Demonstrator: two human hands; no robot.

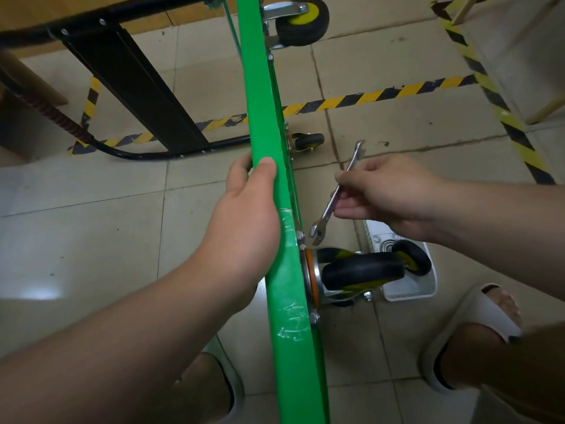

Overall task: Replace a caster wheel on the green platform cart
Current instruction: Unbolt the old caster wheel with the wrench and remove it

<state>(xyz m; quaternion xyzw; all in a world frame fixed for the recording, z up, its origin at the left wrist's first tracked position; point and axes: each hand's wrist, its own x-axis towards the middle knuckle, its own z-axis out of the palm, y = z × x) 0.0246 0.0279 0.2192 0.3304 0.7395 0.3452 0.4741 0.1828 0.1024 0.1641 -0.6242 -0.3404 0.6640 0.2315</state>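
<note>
while the left hand [244,215] grips the tipped-up green platform cart [263,102], the right hand [388,194], pinching the wrench [330,208], should seat its open end squarely on the nut [301,236] beside the caster wheel [363,270] before turning.

Soft, even indoor light, moderately dim. A pale glare patch lies on the floor [39,292] at left; shadows are faint and diffuse. Wide-angle distortion bows the green cart [260,117] and striped tape [382,96]; the near forearms [107,347] appear soft.
</note>
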